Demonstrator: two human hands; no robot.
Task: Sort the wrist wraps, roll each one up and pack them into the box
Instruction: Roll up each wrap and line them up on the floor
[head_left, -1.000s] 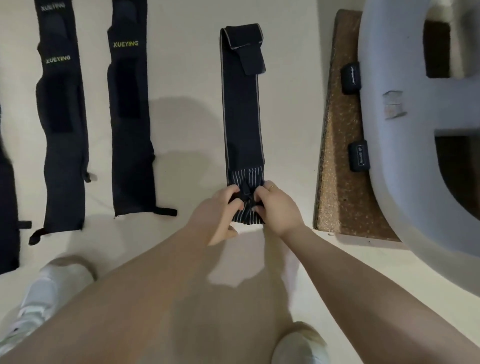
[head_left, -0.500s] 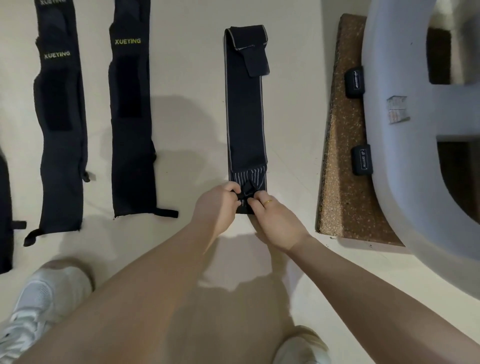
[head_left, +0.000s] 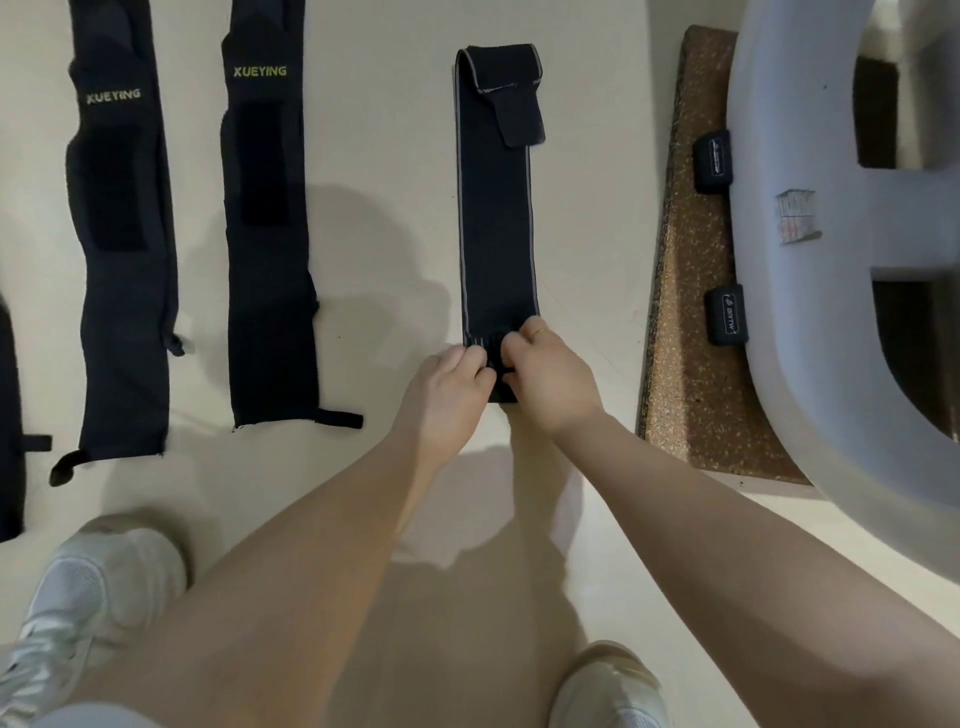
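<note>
A long black wrist wrap with grey edge lines (head_left: 496, 218) lies flat on the pale floor, its Velcro tab folded over at the far end. My left hand (head_left: 447, 389) and my right hand (head_left: 550, 382) both pinch its near end, which is folded over into the start of a roll. Two rolled wraps (head_left: 714, 161) (head_left: 727, 314) sit on a cork-textured board (head_left: 691, 364) at the right. Two flat black wraps marked XUEYING (head_left: 122, 270) (head_left: 270, 249) lie at the left.
A large pale blue-grey curved object (head_left: 810, 338) overhangs the board on the right. Another dark wrap (head_left: 10, 426) shows at the left edge. My white shoes (head_left: 98, 587) (head_left: 613, 686) stand on the floor below my arms.
The near end of the wrap has been folded farther away from me, and both hands have moved forward with it. The striped end is now mostly tucked under my fingers.
</note>
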